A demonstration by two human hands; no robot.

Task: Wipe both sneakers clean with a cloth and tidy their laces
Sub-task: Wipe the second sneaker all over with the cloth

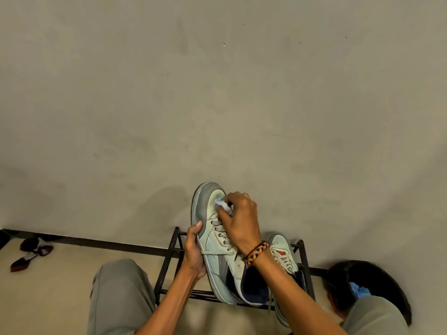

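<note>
Wiping: the right hand (238, 220) presses a small bunched white cloth (222, 204) against the toe area of a pale sneaker (212, 240), fingers curled round the cloth so only a bit of it shows at the fingertips.
Holding: the left hand (193, 252) grips the same sneaker by its sole edge, thumb lying on the upper near the lowest eyelets, fingers wrapped underneath and hidden.
Raised sneaker: held up in front of the wall (217, 93), toe pointing up and away, heel down toward the person's lap; pale upper with a grey toe cap and grey side panels, dark lining at the opening.
Laces (221, 232): grey-white, threaded across the eyelets of the held sneaker; one loose end trails across the side by the left thumb, another hangs down below the heel.
Second sneaker (283, 259): resting on a black metal shoe rack (169, 259) just right of the held one, partly covered by the right forearm, toe toward the wall, a red patch on its tongue.
Wrist: a braided bracelet (257, 252) in black, orange and yellow sits on the right wrist.
Legs: knees in grey-green trousers (116, 293) frame the rack on both sides.
Lower right: a dark round container (387, 281) on the floor with something blue (359, 290) inside; what it is cannot be told.
Far left: dark red and black footwear (31, 252) lies on the floor (48, 298) beside the black skirting.
</note>
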